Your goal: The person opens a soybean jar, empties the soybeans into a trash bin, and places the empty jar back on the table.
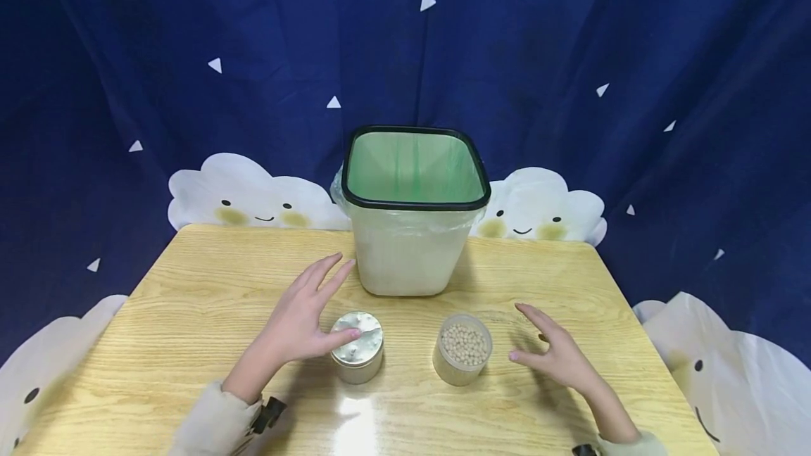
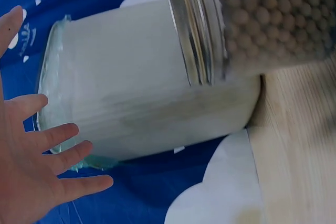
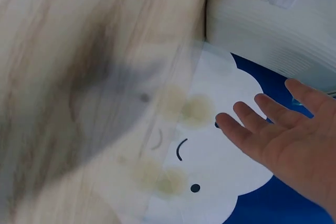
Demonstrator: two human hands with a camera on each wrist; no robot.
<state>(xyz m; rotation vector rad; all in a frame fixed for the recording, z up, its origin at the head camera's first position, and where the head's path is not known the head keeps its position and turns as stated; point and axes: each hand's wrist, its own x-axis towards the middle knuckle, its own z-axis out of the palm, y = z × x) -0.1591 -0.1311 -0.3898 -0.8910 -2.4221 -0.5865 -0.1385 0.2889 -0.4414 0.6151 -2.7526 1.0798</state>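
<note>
A clear jar (image 1: 357, 350) with a shiny silver, crinkled top stands on the table, and the left wrist view shows small round beige balls (image 2: 278, 14) inside it. My left hand (image 1: 304, 319) hovers at its left with fingers spread, the thumb overlapping the silver top in the head view. To the right stands a second clear jar (image 1: 457, 371), uncovered and full of similar beige balls (image 1: 465, 344). Beside that jar, a small gap away, my right hand (image 1: 554, 350) hangs over the table with loosely extended fingers. Neither hand holds anything.
A whitish bin (image 1: 408, 252) with a black rim and a plastic liner stands behind the two jars on the wooden table (image 1: 209, 301). Behind the table hangs a dark blue curtain (image 1: 272, 34) with white triangles and smiling clouds.
</note>
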